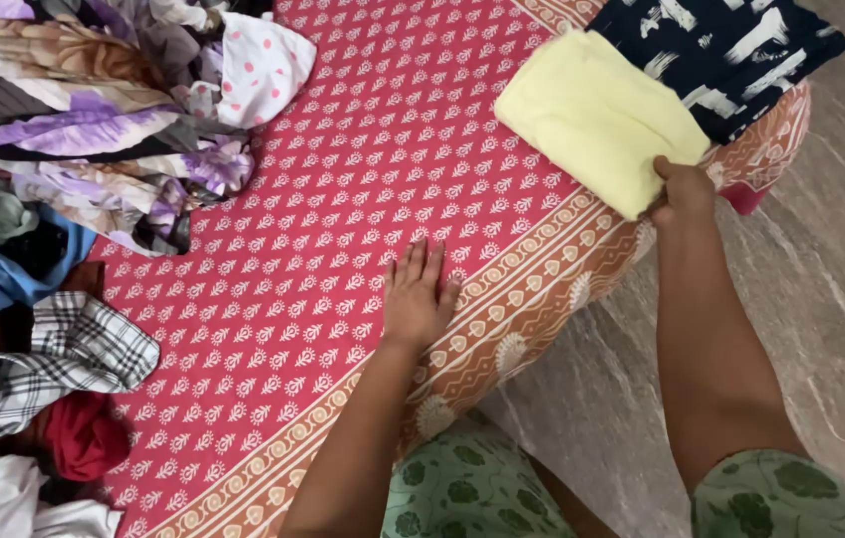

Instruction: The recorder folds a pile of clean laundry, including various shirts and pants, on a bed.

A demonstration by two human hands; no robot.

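On bedsheet [343,199]: left hand [417,296] flat, splayed; right hand [684,186] pinching folded yellow cloth [597,115], fingertips hidden.

Your left hand [417,297] flat on the bedsheet [343,199] near its edge, your right hand [684,187] on the folded cloth [597,115] far right, patterned cloth [731,45] behind it, clothes heap [64,199] along the left.

Soft, even daylight, faint shadows, mild blur throughout.
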